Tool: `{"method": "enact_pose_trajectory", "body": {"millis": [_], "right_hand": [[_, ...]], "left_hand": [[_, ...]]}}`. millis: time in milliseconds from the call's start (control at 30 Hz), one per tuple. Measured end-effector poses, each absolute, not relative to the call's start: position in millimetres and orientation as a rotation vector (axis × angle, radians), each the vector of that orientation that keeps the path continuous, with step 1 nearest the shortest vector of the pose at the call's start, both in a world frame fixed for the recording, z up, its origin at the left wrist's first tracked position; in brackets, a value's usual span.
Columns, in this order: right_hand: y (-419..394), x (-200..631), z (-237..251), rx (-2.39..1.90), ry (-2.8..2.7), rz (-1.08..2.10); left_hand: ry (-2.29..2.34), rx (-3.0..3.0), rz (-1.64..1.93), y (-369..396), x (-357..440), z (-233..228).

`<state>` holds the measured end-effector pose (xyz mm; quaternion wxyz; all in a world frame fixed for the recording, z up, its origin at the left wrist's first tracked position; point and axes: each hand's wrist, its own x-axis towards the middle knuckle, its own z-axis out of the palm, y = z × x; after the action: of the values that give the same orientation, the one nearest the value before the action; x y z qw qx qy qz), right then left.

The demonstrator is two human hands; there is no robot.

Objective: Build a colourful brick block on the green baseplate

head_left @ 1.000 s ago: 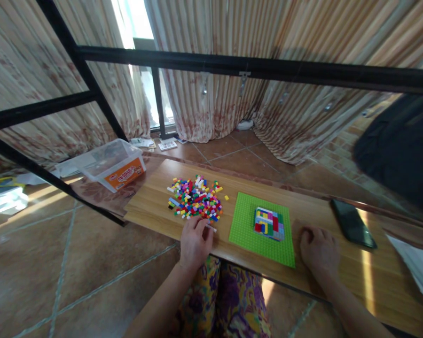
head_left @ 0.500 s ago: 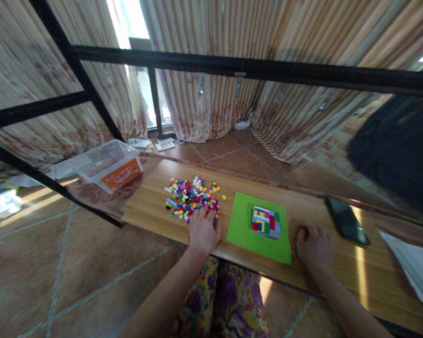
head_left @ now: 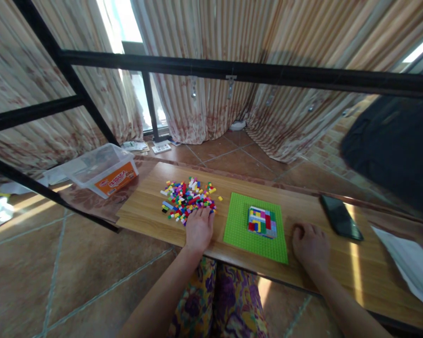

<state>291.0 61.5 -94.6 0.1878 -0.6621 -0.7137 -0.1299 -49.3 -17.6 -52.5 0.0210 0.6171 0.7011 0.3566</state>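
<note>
Nearest the body, the left hand (head_left: pixel 199 228) lay fingers-down on the near edge of the brick pile (head_left: pixel 187 197), grip unclear, seemingly picking a piece. Right hand (head_left: pixel 310 243) rested loosely curled, holding nothing, on the tabletop (head_left: pixel 151 199) beside the green baseplate (head_left: pixel 245 230). Its partly built brick block (head_left: pixel 262 221) wanted a chosen brick pinched and pressed on. Beyond lay a phone (head_left: pixel 341 217).
</note>
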Motion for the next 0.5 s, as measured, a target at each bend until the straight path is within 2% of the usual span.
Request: {"method": "enact_pose_trajectory", "body": {"millis": [233,500], "right_hand": [[59.4,288.6,-91.0,-1.866,-2.016,-0.373],[58.1,286.4,-88.3,-1.867,-1.994,-0.368]], "left_hand": [[1.671,1.05,1.534,-20.4,-48.2,-39.5],[1.38,0.607,1.552,-28.7,-54.0,-21.5]]}}
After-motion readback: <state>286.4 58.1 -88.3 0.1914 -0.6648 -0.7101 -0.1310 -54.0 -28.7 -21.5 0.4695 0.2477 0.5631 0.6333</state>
